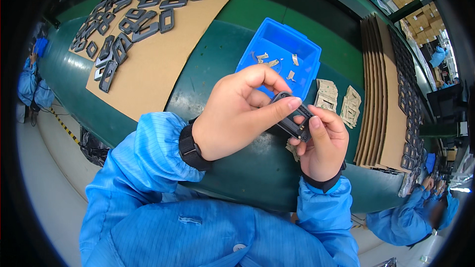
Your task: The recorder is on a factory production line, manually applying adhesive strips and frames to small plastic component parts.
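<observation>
Above the green table (237,168), my left hand (237,113) and my right hand (324,143) both hold a small black plastic frame (296,127). It is oblong and tilted, and its inner side shows ridges and small details. My left thumb presses along its upper edge, while my right thumb and fingers pinch its lower right end. My fingers cover parts of the frame. Just beyond my hands stands a blue plastic bin (289,28) with several small pale scraps in it. Beside the bin lie two stacks of cream-coloured cut-out sheets (326,94), partly fanned.
At left, a cardboard sheet (168,64) bears many loose dark frames (167,21). On the right, several cardboard layers (372,94) are stacked, with rows of dark frames (408,104) on top. A person in blue (405,222) works at the lower right; others appear at the edges.
</observation>
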A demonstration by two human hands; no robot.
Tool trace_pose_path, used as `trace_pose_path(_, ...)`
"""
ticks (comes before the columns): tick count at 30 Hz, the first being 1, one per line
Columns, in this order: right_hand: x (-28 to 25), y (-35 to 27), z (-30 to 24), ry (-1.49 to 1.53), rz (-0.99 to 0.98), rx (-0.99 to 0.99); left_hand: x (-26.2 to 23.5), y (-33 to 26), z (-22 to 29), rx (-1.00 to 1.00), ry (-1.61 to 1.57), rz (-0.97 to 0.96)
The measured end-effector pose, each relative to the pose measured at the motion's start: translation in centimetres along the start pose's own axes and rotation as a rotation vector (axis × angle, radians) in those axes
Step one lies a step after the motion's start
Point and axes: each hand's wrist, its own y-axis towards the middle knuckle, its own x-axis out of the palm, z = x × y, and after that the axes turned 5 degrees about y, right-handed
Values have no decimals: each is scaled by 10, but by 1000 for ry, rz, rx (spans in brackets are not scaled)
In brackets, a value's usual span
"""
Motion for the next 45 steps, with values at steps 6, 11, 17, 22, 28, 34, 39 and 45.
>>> trace_pose_path(6, 2, 0, -3, 38, 32, 30, 4, 2, -9, 109, -108, 10)
trace_pose_path(11, 1, -1, -2, -112, 60, -20, 6, 6, -9, 366, 272, 185)
trace_pose_path(17, 7, -3, 2, -141, -232, -109, -5, 13, -4, 884, 911, 295)
trace_pose_path(22, 9, 0, 12, -226, -196, -242, -5, 8, -5, 931, 845, 215)
trace_pose_path(28, 13, -2, -1, -850, -140, -593, -5, -2, 4, 1031, 736, 201)
trace_pose_path(34, -16, -8, 4, -886, -230, -530, 6, -2, -6, 1033, 688, 195)
trace_pose_path(39, -21, -5, 18, -671, -279, -459, 9, 0, -9, 975, 535, 207)
trace_pose_path(45, 9, 0, 12, -720, -208, -511, -10, 6, -4, 905, 529, 197)
